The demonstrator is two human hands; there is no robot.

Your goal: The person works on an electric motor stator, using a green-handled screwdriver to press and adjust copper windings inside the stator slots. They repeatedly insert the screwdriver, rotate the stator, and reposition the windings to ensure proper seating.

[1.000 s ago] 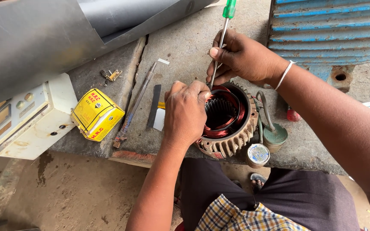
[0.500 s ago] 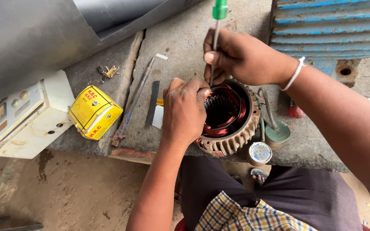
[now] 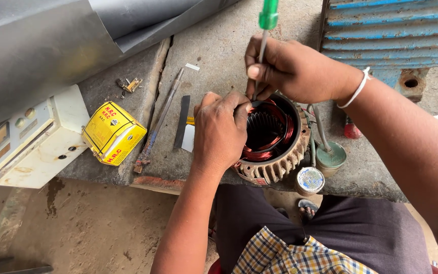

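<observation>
The round, finned metal motor stator with copper-red windings (image 3: 275, 147) sits at the near edge of the grey concrete slab (image 3: 219, 45). The left hand (image 3: 220, 133) rests on its left rim, fingers curled together over the edge. The right hand (image 3: 292, 68), at the far rim, pinches the shaft of a green-handled screwdriver (image 3: 265, 30) between thumb and fingers, tip inside the windings. A yellow cardboard box (image 3: 113, 133) lies well to the left.

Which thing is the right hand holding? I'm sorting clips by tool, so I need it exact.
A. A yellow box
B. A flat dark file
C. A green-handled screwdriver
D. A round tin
C: the right hand grips the shaft of the green-handled screwdriver, tip down at the rim of the motor stator, where the left hand rests.
</observation>
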